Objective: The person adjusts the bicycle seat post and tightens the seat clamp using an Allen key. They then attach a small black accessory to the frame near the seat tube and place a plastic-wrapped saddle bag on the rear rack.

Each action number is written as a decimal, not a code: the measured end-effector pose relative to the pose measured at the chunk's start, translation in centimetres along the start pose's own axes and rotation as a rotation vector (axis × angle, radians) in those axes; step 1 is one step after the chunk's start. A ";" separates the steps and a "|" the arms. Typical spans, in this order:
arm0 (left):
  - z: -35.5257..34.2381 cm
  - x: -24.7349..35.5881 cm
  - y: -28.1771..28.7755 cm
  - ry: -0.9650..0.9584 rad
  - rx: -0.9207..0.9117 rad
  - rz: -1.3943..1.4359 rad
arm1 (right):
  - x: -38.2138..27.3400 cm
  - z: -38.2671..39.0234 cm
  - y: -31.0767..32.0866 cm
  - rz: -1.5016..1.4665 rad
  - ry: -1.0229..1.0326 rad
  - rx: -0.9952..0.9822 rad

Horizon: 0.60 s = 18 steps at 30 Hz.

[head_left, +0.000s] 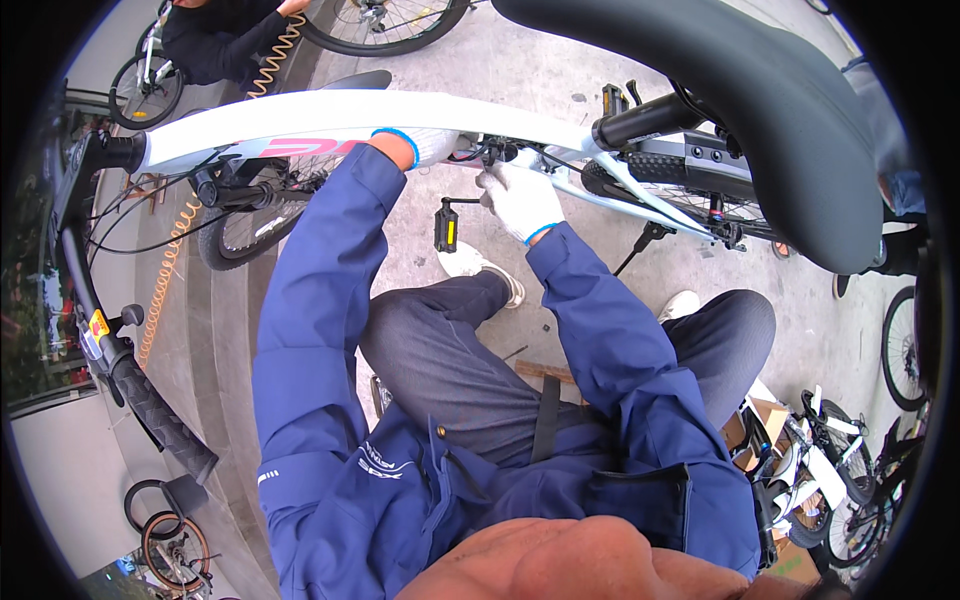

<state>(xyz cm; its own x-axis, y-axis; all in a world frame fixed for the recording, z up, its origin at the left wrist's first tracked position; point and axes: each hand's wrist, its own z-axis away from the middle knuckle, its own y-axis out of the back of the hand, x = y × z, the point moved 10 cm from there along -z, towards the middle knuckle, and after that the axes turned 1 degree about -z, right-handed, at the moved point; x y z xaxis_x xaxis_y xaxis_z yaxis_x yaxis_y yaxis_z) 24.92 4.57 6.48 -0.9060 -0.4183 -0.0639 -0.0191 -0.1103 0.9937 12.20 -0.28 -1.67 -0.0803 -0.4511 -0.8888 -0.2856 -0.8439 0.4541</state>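
In front of me stands a bicycle with a white frame [330, 115]. My left hand [432, 147], in a white knit glove with a blue cuff, reaches in beneath the top tube; its fingers are hidden there. Close by, my right hand [524, 200], gloved the same way, has its fingers bent together at the dark parts [497, 150] low on the frame near the crank. What they grip is too small to make out. A black pedal [447, 228] with a yellow reflector sticks out just left of my right hand.
The black saddle [800, 130] looms at upper right, the handlebar grip [160, 410] at left. A kickstand [640, 247] reaches the floor. An orange coiled hose [165, 280] hangs at left. Another person [225, 45] works at upper left. Bicycles and cartons [770, 415] crowd the lower right.
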 end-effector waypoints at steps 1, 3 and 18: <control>0.1 0.2 0.2 -0.022 0.021 -0.024 | 0.2 0.1 -0.2 -0.032 -0.008 0.009; 0.4 0.5 0.9 -0.040 0.086 -0.027 | 0.3 0.3 -0.8 -0.109 -0.025 0.008; 1.0 1.6 1.8 -0.027 0.033 -0.077 | -2.0 1.4 -6.0 -1.053 -0.391 -0.027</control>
<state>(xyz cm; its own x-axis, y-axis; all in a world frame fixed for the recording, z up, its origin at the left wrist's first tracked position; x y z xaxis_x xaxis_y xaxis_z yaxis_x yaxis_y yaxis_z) 22.96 4.60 8.30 -0.9124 -0.3852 -0.1384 -0.1029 -0.1115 0.9884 12.74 6.06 -2.67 -0.1062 0.6089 -0.7861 -0.3677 -0.7586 -0.5379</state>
